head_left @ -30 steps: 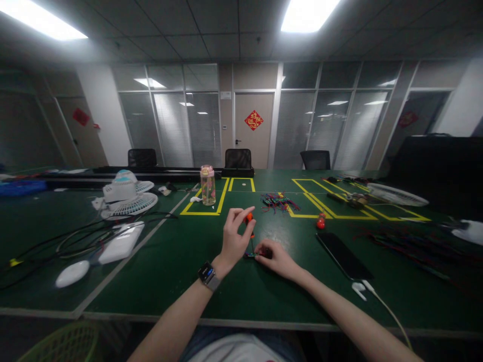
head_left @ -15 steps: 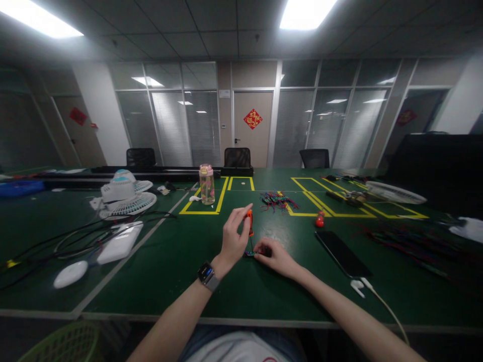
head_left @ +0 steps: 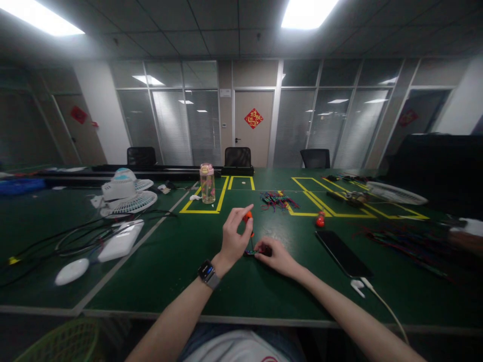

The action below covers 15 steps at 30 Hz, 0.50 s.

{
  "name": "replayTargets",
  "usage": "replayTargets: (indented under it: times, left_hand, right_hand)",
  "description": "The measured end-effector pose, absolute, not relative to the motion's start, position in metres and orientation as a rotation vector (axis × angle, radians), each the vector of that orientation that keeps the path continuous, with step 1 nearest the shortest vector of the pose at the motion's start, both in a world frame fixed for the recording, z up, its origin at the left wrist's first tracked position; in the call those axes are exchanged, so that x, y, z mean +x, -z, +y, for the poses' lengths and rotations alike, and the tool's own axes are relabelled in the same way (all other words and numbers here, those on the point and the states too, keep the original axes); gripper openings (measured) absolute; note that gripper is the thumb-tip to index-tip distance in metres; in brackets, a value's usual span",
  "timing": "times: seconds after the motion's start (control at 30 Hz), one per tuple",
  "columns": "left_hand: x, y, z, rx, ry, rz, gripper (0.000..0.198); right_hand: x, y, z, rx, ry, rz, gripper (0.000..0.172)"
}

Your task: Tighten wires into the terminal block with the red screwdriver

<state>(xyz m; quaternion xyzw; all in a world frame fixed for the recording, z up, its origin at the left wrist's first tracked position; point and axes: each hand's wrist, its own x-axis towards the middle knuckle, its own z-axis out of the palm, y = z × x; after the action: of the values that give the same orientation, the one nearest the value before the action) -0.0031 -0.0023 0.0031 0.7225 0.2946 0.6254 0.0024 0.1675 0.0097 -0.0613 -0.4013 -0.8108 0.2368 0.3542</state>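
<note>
My left hand (head_left: 234,235), with a watch on its wrist, has thumb and fingers closed around the orange handle of a screwdriver (head_left: 247,216). The screwdriver stands upright, its thin shaft reaching down to a small dark green piece with coloured wires (head_left: 250,253) on the table. Whether the tip sits in a screw is too small to tell. To the right, my right hand (head_left: 277,257) rests on the table and pinches the end of that wired piece. Beyond both hands lies a pile of similar wired pieces (head_left: 279,200).
On the right lie a red object (head_left: 320,219), a phone (head_left: 342,254), a white earphone (head_left: 357,288) and a wire bundle (head_left: 407,246). What looks like another person's hand (head_left: 468,240) shows at the right edge. Left are a bottle (head_left: 207,185), fans (head_left: 128,196) and cables.
The screwdriver's handle shows less between my left fingers, seemingly turned or tilted. My right hand stays in place. A brownish shape, likely another person's hand, has appeared at the right edge.
</note>
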Motion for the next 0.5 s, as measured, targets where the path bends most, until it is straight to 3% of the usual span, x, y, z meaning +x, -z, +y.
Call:
replayTargets:
  times: [0.33,0.5]
  left_hand:
    - [-0.0039,-0.0046,-0.0028,2.24,-1.885,0.872,0.038]
    - [-0.0022,-0.003,-0.0002,2.229,-1.987,0.975,0.029]
  right_hand:
    - [0.1672,0.0592,0.0086,-1.054,-0.611,-2.098,0.007]
    - [0.1673,0.0582,0.0081,-1.064,-0.605,-2.095,0.008]
